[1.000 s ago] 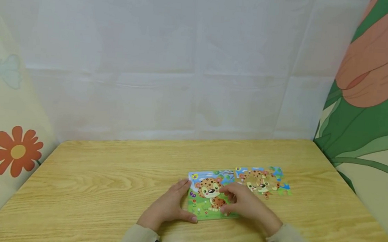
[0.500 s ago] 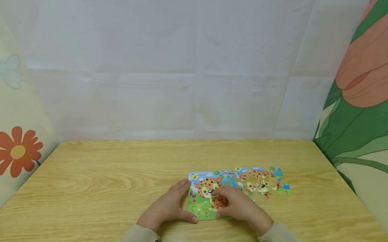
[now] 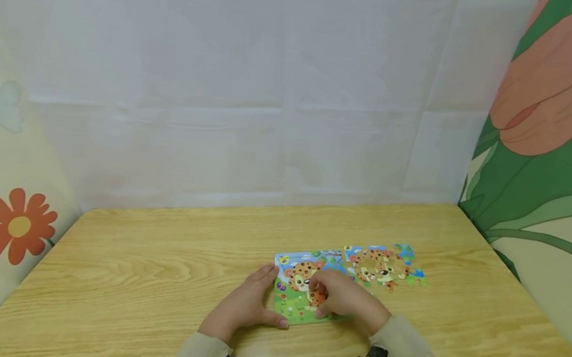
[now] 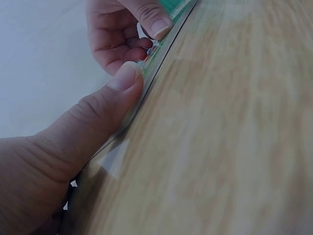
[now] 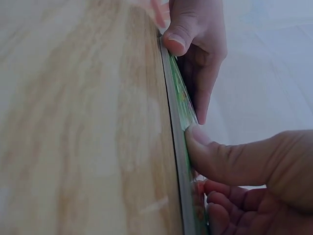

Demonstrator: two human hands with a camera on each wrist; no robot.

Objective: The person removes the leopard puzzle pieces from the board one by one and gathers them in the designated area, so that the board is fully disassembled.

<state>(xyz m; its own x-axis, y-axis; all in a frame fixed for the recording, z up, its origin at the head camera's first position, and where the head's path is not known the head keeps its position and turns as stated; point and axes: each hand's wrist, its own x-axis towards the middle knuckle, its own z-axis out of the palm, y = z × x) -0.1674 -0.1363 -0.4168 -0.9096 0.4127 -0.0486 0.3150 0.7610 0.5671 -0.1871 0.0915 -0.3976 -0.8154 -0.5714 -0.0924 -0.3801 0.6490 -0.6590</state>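
Note:
A leopard jigsaw board (image 3: pixel 304 264) lies flat on the table, its picture showing green grass, blue sky and a spotted cub. My left hand (image 3: pixel 243 307) frames its near left corner, fingers along the left edge and the thumb (image 4: pixel 122 81) on the near edge. Over the board's lower right half is my right hand (image 3: pixel 344 298), fingers curled. Its thumb (image 5: pixel 200 137) touches the board near the front edge; the fingertips bend toward the board's surface. Whether a piece sits between them is hidden.
To the board's right lie several jigsaw pieces (image 3: pixel 380 264) with a matching leopard picture, partly joined, with gaps between them. The wooden table (image 3: pixel 158 264) reaches back to a white sheet (image 3: pixel 222 95). Flower-printed panels (image 3: pixel 559 166) stand on both sides.
My right hand has moved left across the board, from its right side toward the cub's body. The left hand keeps its place at the corner. The head view has shifted slightly.

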